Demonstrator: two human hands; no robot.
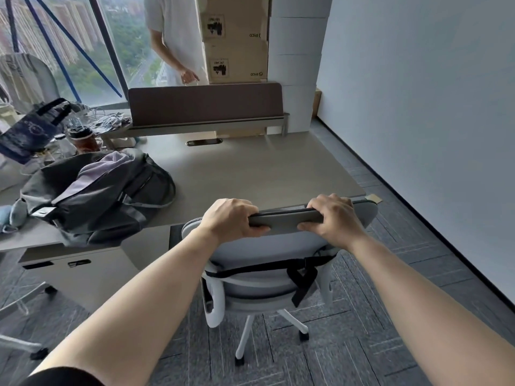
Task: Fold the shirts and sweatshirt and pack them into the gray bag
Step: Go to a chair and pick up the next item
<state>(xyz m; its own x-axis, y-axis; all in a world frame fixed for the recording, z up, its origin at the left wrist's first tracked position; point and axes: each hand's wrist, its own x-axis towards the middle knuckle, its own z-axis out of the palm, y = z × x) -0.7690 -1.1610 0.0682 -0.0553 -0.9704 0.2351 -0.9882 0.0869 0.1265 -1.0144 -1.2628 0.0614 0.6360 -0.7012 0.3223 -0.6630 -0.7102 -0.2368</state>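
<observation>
The gray bag (94,196), dark gray with a lilac panel, lies slumped on the left part of the beige desk (250,174), its straps hanging over the front edge. My left hand (231,218) and my right hand (333,218) both grip the top edge of the backrest of a gray office chair (267,254) that stands in front of the desk. No shirt or sweatshirt is clearly in view; a bit of light blue cloth (8,217) shows at the far left edge.
A brown divider panel (206,104) closes the desk's far side. Behind it stand stacked cardboard boxes (234,40) and a person in white (172,37). A dark tote bag (30,132) and a cup (83,140) crowd the left. A white wall (432,107) runs along the right.
</observation>
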